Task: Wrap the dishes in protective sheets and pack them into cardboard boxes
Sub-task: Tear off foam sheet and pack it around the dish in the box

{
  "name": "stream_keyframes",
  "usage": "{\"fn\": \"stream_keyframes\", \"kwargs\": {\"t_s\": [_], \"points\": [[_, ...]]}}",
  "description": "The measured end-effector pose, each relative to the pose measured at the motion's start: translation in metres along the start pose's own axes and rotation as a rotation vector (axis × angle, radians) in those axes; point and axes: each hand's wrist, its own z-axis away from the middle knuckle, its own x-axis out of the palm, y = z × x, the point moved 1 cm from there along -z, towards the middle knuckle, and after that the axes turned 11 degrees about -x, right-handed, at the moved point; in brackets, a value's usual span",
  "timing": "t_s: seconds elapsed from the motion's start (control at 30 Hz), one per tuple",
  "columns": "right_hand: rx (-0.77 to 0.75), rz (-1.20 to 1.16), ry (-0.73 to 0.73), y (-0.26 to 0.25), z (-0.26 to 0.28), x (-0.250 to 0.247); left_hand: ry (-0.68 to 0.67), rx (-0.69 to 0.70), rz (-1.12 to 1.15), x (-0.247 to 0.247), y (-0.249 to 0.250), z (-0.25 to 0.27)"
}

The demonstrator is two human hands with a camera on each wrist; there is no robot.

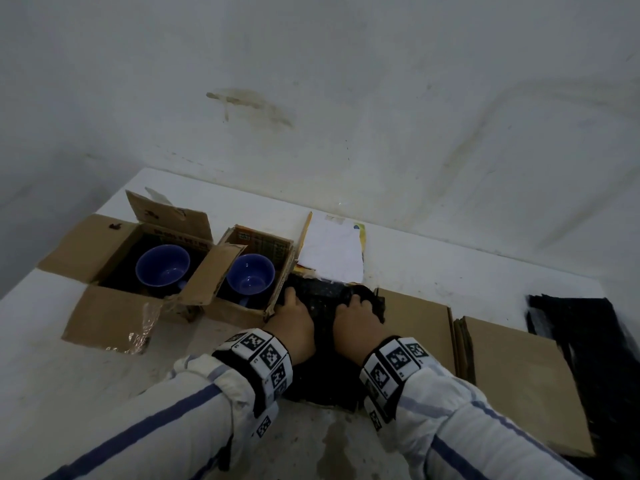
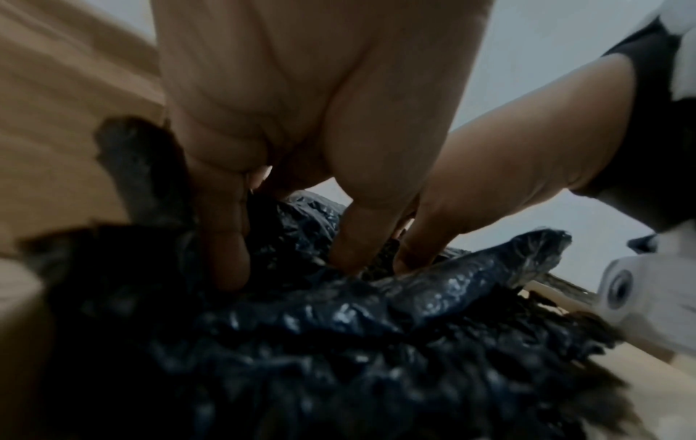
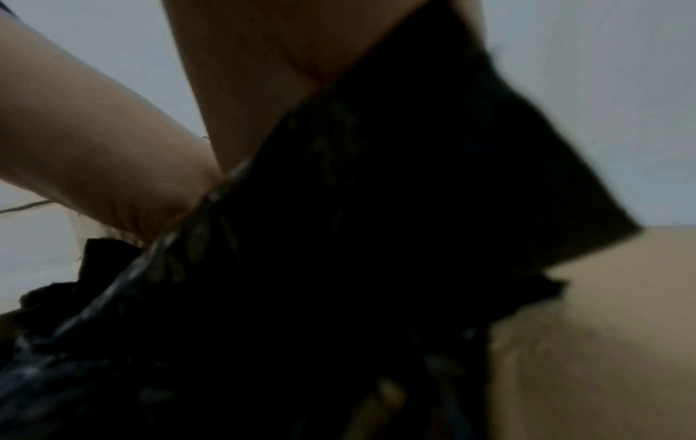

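While both hands (image 1: 325, 315) grip black wrap (image 1: 322, 299) (box (image 1: 242, 310) alongside).

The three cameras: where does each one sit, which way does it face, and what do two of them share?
Head: sits above, faces forward and down at the table, two open boxes holding blue cups, both hands and striped sleeves.
Left wrist: looks along the left hand; its fingers press into the black sheet; the right hand shows beside it.
Right wrist: sits low, dark and blurred; shows the black sheet and part of both hands.
Shared: all three show the black sheet and both hands.
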Motion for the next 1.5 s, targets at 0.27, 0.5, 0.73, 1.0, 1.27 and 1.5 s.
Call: {"fn": "stream_keyframes", "kwargs": {"t_s": [0.27, 0.5, 0.73, 1.0, 1.27, 1.5], "points": [[-0.108, -0.097, -0.143, 0.005, -0.012, -0.009, 0.097, 0.037, 0.082, 0.008, -0.002, 0.000], [-0.073, -0.254, -0.138, 0.006, -0.017, -0.010, 0.014, -0.054, 0.034, 0.004, 0.001, -0.007], [-0.065, -0.184, -0.013, 0.008, -0.020, -0.010, 0.080, -0.084, -0.031, 0.006, 0.007, -0.008], [-0.219, -0.183, -0.092, 0.025, 0.013, -0.035, 0.094, -0.085, -0.031, 0.010, 0.008, -0.006], [-0.190, 0.331, -0.246, 0.015, 0.036, -0.001, 0.050, -0.024, 0.090, 0.005, 0.002, 0.005], [-0.144, 0.372, -0.124, -0.007, 0.032, 0.025, 0.080, 0.021, -0.029, 0.012, -0.008, 0.018]]}}
